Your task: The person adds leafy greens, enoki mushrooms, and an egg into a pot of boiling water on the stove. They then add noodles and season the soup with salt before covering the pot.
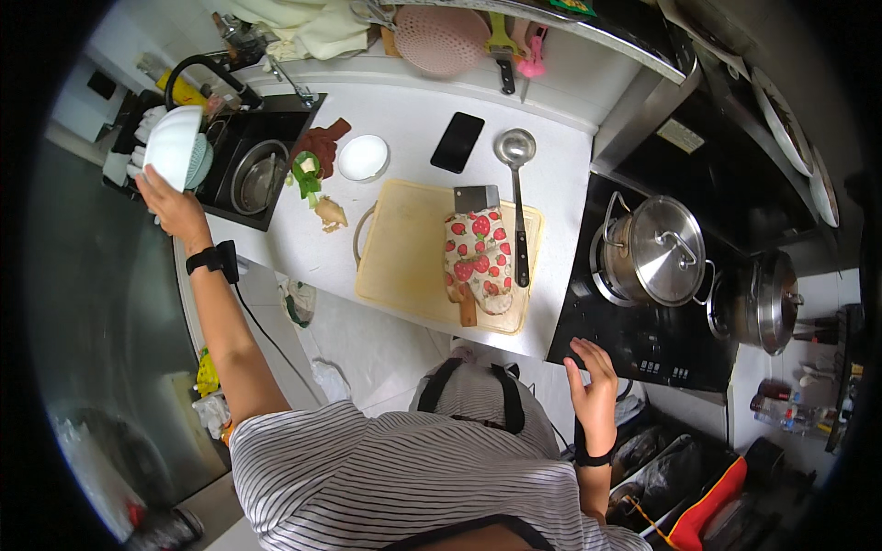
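Out at the far left, my left hand [178,213] grips a white bowl [172,141] by its lower edge. The bowl is tipped on its side above the left part of the black sink [293,124], partly covering a pale teal basket [200,162]. A round metal basin [239,196] sits in the sink. My right hand [594,389] is empty, fingers apart, by the front edge of the black gas hob [620,344]. Between my hands lies a cream cutting board [400,241]. On it rest a strawberry-print cloth mitt [480,241] and a cleaver [475,198], partly hidden beneath the mitt.
A steel ladle [515,148] lies over the board's right side. Behind are a black phone [457,142] and a small white dish [363,158]. Green vegetable pieces [307,175] and a ginger-like piece [330,212] lie near the sink. A lidded steel pot [661,268] and another pot [768,303] occupy the hob.
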The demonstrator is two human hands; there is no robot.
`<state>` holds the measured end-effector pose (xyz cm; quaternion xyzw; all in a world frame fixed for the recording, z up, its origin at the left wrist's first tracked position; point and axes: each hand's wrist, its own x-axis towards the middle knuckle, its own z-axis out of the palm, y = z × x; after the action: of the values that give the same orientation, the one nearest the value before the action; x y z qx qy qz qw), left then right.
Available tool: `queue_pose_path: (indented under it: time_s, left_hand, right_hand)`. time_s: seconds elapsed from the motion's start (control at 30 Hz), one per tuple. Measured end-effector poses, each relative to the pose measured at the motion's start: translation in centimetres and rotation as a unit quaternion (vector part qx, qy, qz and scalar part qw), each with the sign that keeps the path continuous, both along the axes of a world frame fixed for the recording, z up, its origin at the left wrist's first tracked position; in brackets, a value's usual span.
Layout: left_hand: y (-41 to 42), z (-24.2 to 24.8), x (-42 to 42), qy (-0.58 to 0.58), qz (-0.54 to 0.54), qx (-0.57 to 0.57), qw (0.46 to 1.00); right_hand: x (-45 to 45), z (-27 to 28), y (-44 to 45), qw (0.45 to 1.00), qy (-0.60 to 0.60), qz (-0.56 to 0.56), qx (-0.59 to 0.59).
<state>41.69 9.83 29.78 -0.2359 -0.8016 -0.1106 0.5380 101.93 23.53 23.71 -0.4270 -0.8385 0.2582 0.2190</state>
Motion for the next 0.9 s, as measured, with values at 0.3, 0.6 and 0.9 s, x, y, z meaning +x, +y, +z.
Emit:
queue_pose_path:
  time_s: [0.3, 0.6, 0.9]
  left_hand:
    - [4.1, -13.5, 3.6, -0.761, -0.22, 0.45, 0.413]
    - [9.5, -19.2, 28.7, -0.93, -0.307, 0.124, 0.162]
    - [10.9, -18.1, 42.4, -0.915, -0.369, -0.131, 0.099]
  right_hand:
    - [-2.2, -1.5, 0.4, 0.999, -0.028, 0.013, -0.037]
    - [-0.8, -2.8, -0.4, 0.99, -0.012, -0.086, -0.112]
    - [7.3, -9.5, -1.0, 0.862, 0.146, -0.242, -0.421]
